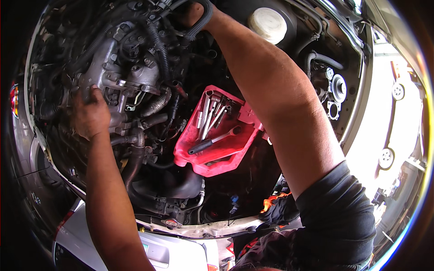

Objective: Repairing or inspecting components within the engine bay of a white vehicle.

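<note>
My left hand [92, 115] rests against the side of the engine [101, 61], beside the grey metal intake casting. Its thumb points up, apart from the fingers, which partly fade into shadow. Stretched far across the engine bay, my right arm ends at my right hand [193, 16] near the top edge. A black corrugated hose [204, 22] passes in front of that hand, and its fingers are hidden. Between my arms sits a red cut-open plastic container [230, 156] holding several sockets and metal bars [209, 115] and a ratchet [216, 141] with a black handle.
A round whitish cap [267, 25] stands at the far right of the bay. Metal pulley parts [338, 88] lie near the right fender. Below the container runs a thick black hose [185, 187], then the radiator cap [172, 223] and front body edge. Parked vehicles surround the bay.
</note>
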`<state>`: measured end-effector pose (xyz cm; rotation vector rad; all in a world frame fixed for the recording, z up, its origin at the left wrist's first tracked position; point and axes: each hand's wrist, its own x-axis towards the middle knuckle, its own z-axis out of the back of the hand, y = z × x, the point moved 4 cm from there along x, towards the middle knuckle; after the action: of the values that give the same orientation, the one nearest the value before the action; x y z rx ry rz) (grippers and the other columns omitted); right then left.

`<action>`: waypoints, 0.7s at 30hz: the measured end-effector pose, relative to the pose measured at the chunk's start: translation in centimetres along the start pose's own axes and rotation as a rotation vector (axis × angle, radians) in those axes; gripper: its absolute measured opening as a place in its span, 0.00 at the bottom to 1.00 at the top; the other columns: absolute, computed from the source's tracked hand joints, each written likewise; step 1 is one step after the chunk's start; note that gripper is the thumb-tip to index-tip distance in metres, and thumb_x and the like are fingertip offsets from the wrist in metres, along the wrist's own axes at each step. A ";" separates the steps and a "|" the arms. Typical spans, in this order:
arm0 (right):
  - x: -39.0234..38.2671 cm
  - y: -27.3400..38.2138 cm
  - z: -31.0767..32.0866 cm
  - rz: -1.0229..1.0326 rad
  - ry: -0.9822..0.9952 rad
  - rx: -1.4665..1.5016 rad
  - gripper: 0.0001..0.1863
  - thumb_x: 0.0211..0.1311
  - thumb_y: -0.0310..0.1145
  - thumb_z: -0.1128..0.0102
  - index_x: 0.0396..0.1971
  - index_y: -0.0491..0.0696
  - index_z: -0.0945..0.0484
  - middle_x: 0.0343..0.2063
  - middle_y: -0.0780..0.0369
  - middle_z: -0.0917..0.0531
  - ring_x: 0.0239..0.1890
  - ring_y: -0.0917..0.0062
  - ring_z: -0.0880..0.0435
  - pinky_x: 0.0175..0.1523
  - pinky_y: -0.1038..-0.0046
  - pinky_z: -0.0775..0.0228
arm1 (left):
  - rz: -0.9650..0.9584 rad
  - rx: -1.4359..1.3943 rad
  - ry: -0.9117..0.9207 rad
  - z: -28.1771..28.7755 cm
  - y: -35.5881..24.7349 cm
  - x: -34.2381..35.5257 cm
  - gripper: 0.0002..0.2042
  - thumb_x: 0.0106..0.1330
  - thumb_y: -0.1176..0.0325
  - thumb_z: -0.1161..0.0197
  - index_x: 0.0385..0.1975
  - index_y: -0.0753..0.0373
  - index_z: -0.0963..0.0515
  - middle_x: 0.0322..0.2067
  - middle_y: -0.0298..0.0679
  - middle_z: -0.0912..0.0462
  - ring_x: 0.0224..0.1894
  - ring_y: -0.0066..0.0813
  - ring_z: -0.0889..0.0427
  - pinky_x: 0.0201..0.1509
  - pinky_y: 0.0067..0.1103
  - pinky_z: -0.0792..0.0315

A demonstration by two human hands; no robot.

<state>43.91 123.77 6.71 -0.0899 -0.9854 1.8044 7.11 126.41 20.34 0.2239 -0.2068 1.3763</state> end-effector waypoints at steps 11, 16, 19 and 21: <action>0.6 -1.4 2.2 -0.149 -0.507 0.435 0.14 0.64 0.27 0.48 0.47 0.43 0.21 0.39 0.59 0.16 0.38 0.68 0.17 0.47 0.67 0.24 | -0.030 -0.057 -0.009 0.7 -0.4 -0.3 0.34 0.65 0.36 0.53 0.60 0.58 0.26 0.61 0.47 0.26 0.60 0.50 0.25 0.61 0.37 0.30; 0.7 -1.4 2.9 -0.226 -0.716 0.615 0.13 0.63 0.23 0.46 0.46 0.41 0.21 0.38 0.57 0.16 0.36 0.66 0.17 0.43 0.65 0.24 | -0.013 -0.039 0.007 0.8 0.2 -0.3 0.34 0.65 0.36 0.53 0.60 0.57 0.26 0.61 0.46 0.26 0.60 0.50 0.25 0.61 0.38 0.30; -6.6 -4.7 0.3 -0.307 -0.167 0.497 0.16 0.59 0.30 0.44 0.46 0.44 0.19 0.38 0.53 0.15 0.39 0.60 0.16 0.47 0.62 0.24 | -0.015 -0.155 0.006 0.3 -4.1 -0.4 0.34 0.65 0.36 0.53 0.61 0.56 0.27 0.60 0.46 0.25 0.60 0.49 0.25 0.60 0.39 0.30; -3.5 -2.0 4.2 -0.369 0.054 0.649 0.16 0.59 0.32 0.46 0.46 0.47 0.18 0.40 0.54 0.15 0.41 0.62 0.16 0.49 0.64 0.23 | -0.023 -0.097 -0.034 0.3 -0.8 -0.2 0.33 0.65 0.36 0.53 0.61 0.55 0.27 0.59 0.46 0.24 0.60 0.49 0.25 0.60 0.39 0.29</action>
<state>45.02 118.82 9.55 0.4176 -0.3125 1.6783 7.91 126.00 20.57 0.1685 -0.2978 1.3367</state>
